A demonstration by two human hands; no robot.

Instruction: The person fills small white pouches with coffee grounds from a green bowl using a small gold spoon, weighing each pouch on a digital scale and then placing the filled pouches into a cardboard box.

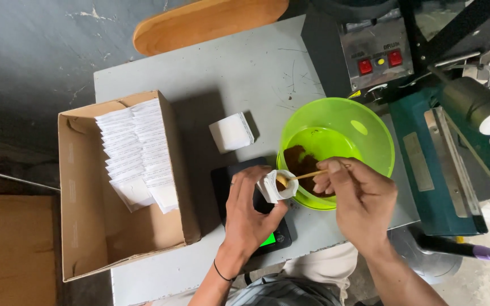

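My left hand (249, 208) holds a small white paper sachet (271, 187) open above a black digital scale (225, 182). My right hand (359, 198) grips a thin wooden spoon (304, 176) whose tip sits in the mouth of the sachet. Just behind it stands a bright green plastic bowl (370, 127) with brown powder (297, 160) in its bottom. The scale's green display peeks out under my left wrist.
A cardboard box (86, 226) with several rows of white sachets stands at the left. A small stack of white sachets (231, 132) lies on the grey table (228, 68). A green sealing machine (432, 153) with red buttons is at the right, a wooden board (208, 21) behind.
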